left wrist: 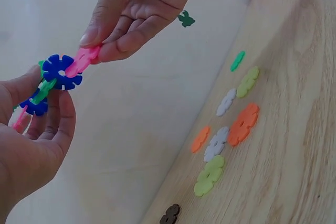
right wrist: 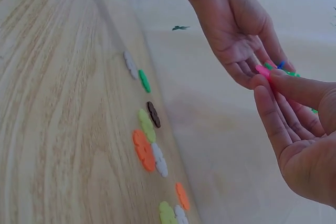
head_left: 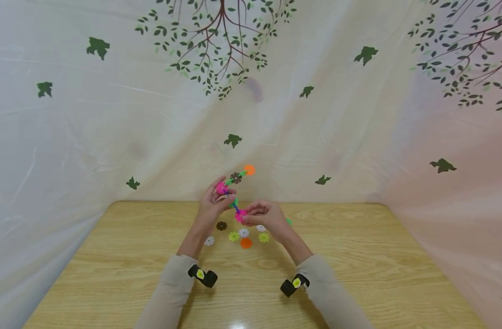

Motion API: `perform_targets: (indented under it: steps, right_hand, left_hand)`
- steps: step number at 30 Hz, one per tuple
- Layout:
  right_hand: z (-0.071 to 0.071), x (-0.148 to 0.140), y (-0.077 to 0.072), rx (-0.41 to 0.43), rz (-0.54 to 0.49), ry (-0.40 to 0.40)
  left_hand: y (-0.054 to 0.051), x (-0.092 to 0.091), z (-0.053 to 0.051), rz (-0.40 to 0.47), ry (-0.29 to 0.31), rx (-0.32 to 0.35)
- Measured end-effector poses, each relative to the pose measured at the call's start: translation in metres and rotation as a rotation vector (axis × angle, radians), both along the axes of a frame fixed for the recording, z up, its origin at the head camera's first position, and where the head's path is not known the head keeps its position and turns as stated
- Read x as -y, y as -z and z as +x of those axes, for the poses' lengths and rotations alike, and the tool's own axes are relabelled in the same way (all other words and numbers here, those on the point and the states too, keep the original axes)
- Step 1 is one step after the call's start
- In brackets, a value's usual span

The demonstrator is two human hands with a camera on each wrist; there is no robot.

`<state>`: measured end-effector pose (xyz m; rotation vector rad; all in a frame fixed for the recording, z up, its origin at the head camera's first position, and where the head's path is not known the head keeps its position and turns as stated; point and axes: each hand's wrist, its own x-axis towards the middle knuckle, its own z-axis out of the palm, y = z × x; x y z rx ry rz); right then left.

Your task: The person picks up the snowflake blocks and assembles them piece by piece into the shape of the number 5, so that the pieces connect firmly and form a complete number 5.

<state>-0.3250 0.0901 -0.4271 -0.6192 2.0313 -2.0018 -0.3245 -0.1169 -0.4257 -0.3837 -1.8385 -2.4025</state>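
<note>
A chain of joined notched discs hangs between both hands above the table. The left hand [head_left: 211,208] grips the chain around its middle; in the left wrist view its fingers curl behind a blue disc [left wrist: 62,72] and a green disc [left wrist: 43,92]. At the chain's near end, the right hand [head_left: 270,218] pinches a pink disc [head_left: 240,216] between thumb and fingers. That pink disc [left wrist: 83,60] meets the blue disc's edge. Past the left hand the chain runs through another pink disc [head_left: 222,188] and a brown disc [head_left: 235,177] to an orange disc [head_left: 249,170].
Loose discs lie on the wooden table [head_left: 341,256] below the hands: brown [head_left: 221,225], white [head_left: 209,241], yellow-green [head_left: 233,236], orange [head_left: 245,243] and several others, with a green one [head_left: 289,221] beside the right hand. A patterned cloth [head_left: 172,137] stands behind the table.
</note>
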Motion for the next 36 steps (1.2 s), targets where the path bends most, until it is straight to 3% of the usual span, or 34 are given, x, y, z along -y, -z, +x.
perform_targets:
  steps: [11,23,29,36]
  right_hand:
    - [0.005,0.008,0.001,-0.005,0.011,0.016]
    - [0.002,0.01,0.002,0.017,0.023,0.025]
    - [0.0,0.007,-0.003,-0.005,0.101,-0.006]
    - [-0.004,-0.009,-0.01,-0.098,0.264,-0.053]
  left_hand:
    - [0.0,-0.004,0.001,-0.006,-0.024,0.036]
    - [-0.001,-0.001,-0.001,-0.004,0.012,0.065]
    - [-0.002,0.001,0.0,-0.025,0.018,0.077]
    - [-0.001,0.003,-0.002,-0.053,0.034,0.098]
